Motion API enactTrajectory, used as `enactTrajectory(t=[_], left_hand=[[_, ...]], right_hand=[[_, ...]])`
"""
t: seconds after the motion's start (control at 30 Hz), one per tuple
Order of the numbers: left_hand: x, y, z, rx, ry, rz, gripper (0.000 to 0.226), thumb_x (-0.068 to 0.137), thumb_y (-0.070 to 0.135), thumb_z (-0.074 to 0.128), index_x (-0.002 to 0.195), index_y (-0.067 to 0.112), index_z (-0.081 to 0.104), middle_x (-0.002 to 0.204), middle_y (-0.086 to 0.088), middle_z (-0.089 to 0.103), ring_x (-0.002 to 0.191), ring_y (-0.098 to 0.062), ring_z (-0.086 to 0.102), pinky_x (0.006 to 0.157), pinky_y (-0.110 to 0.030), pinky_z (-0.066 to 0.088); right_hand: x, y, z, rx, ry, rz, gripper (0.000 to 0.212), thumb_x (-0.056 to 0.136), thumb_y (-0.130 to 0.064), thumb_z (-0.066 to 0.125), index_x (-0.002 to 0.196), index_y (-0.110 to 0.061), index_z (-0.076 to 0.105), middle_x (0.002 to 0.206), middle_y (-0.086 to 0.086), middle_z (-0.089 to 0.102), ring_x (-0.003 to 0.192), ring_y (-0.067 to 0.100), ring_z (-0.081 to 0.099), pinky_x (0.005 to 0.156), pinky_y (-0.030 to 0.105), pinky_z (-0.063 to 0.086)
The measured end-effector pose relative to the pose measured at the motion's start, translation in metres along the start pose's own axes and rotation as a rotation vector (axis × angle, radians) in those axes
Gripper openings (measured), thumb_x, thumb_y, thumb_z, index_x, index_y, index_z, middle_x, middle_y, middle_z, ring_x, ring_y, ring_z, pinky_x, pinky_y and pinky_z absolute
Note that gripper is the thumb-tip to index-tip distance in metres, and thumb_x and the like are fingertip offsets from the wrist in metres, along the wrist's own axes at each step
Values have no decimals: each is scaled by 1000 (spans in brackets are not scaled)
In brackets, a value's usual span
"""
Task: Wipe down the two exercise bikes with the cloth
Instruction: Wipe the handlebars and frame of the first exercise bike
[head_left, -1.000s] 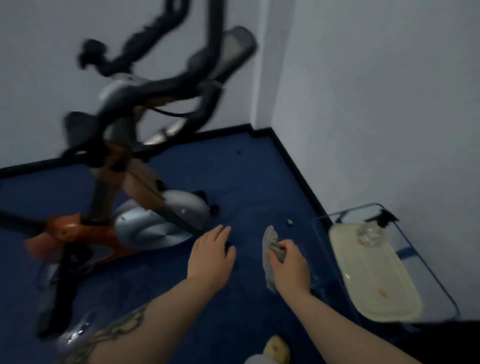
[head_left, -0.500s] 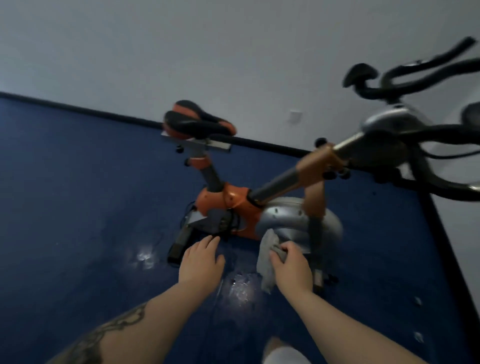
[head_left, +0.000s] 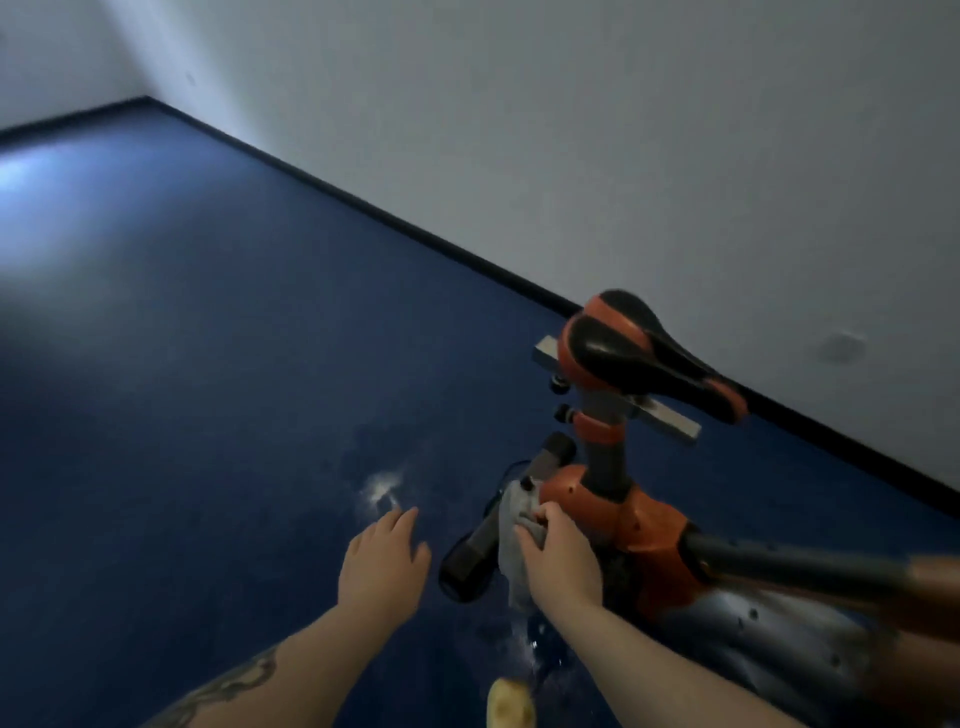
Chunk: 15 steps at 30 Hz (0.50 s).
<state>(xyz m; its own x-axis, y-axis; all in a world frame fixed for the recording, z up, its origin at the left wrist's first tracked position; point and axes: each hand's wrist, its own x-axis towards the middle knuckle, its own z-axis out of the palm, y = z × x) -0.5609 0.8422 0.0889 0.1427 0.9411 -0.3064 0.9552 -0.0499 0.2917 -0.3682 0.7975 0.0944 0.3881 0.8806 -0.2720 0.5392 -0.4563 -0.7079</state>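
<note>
A dark blue floor (head_left: 182, 338) fills the left of the view, with a pale glare patch at its far left edge and a black skirting line (head_left: 363, 200) running along the foot of a grey-white wall (head_left: 571, 130). Near the middle of the floor lies a small bright wet-looking sheen (head_left: 382, 491).

Just below that sheen the left hand (head_left: 382, 564) hangs palm down above the floor, its fingers straight and loosely spread, holding nothing; a dark tattoo shows on its forearm (head_left: 228, 686).

To its right, the right hand (head_left: 561, 561) has fingers and thumb curled round a grey cloth (head_left: 514, 535), which is bunched at the top and hangs down below the grip. The cloth lies against the rear of the orange frame (head_left: 628, 519) of the exercise bike (head_left: 649, 551), beside a black floor bar (head_left: 483, 540) of the bike.

Above the hand rises the seat post (head_left: 605, 457), topped by a black and orange saddle (head_left: 649, 353) on a grey metal rail (head_left: 670, 418). At the right edge a dark tube (head_left: 805, 564) leaves the frame, with a silver wheel cover (head_left: 769, 639) under it. No container is in view.

At the bottom edge a pale rounded shape (head_left: 509, 709) shows; what it is cannot be told.
</note>
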Motion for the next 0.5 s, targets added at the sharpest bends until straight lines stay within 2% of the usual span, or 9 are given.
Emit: enactTrajectory(t=[0.13,0.33,0.5], left_hand=[[45,-12,-20,-108,-18,-97,51,99,35,38,147,19,34,150,2,39,132,-18,43,107,-32,36],[107,-50,-36,-141,-110,-176,50,99,35,38,146,21,32,150,3,38,129,-17,43,103,-29,36],[193,-87,-68,-93,-185,-114,46,98,34,38,143,22,38,145,2,42,126,-17,45,100,-29,36]], right_hand=[[53,-36,17,-57,-103,-49,13,91,-38,56,88,-26,52,83,-12,60,75,7,58,67,33,51],[117,-79,48,-132,-180,-71,15,92,-39,54,84,-27,49,85,-10,61,75,6,59,69,33,52],[182,-122,84,-178,-199,-65,14,93,-36,53,89,-22,49,94,-6,60,83,11,59,77,37,51]])
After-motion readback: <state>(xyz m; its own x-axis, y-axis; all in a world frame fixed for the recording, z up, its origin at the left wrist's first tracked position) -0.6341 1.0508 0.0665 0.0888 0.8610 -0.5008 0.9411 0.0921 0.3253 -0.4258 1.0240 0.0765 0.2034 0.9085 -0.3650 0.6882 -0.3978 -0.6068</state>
